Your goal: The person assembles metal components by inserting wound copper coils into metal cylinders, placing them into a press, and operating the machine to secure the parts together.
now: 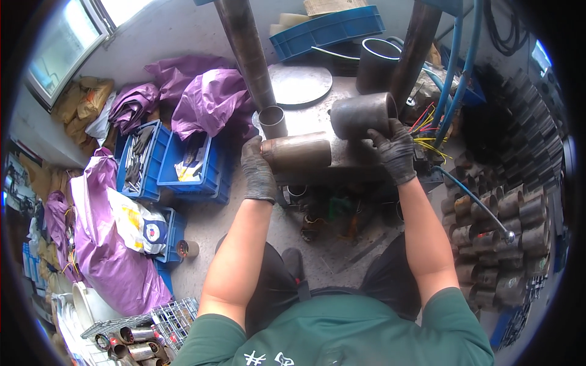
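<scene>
My left hand [259, 173], in a dark grey work glove, is closed on the left end of a brownish metal cylinder [299, 151] lying on its side at the bench's front edge. A wider, darker metal cylinder [361, 116] is tilted on its side at the right. My right hand [394, 154], gloved too, grips that one at its lower right rim, fingers partly hidden. Just behind the left cylinder a short metal tube [272, 124] stands upright on the metal bench [305, 122]. Whether the wider cylinder touches the bench, I cannot tell.
Two steel columns [247, 55] rise from the bench beside a round metal plate [300, 84]. Behind stand a large open cylinder [373, 70] and a blue crate [329, 30]. Blue bins [189, 174] and purple sacks [207, 100] lie left; stacked metal tubes [500, 238] and hoses right.
</scene>
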Demonstrator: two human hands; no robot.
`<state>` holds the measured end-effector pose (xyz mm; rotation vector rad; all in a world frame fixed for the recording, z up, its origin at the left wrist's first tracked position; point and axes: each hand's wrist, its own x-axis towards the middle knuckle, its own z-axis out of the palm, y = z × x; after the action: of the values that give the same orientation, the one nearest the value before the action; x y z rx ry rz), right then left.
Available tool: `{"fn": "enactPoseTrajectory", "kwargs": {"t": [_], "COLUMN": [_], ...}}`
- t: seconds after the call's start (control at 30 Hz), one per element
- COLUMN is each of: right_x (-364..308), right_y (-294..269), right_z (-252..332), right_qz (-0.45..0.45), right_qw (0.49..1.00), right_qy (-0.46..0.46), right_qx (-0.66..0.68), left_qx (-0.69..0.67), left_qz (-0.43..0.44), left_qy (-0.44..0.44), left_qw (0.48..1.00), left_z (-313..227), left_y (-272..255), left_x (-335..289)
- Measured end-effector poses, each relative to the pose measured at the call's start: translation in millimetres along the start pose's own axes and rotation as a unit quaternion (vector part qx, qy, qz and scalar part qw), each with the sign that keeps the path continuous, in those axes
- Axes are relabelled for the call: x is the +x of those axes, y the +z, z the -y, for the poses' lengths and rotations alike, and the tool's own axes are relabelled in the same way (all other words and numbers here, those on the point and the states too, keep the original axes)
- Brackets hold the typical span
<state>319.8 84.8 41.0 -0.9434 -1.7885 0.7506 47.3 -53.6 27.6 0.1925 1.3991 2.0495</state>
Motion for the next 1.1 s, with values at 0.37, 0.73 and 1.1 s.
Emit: {"fn": "enactPoseTrajectory", "kwargs": {"t": [0.37,0.73,1.1], "right_x": [27,-46,-41], "right_y": [19,52,3], "right_z": [22,19,15], "right_qz": [-0.021,0.218,0.092], "right_qw": [0.911,0.809,0.916], "right_qy": [-0.315,0.291,0.236], "right_qx": [-0.264,0.462,0.31], "left_qx": [0.032,0.188,0.194], "left_qz": [0.031,0.173,0.309], "left_qy": [0.03,0.098,0.154], "left_qw": [0.999,0.962,0.918], "left_z": [11,35,46], "left_y": [-8,-1,43], "left_x": [4,-11,-30]}}
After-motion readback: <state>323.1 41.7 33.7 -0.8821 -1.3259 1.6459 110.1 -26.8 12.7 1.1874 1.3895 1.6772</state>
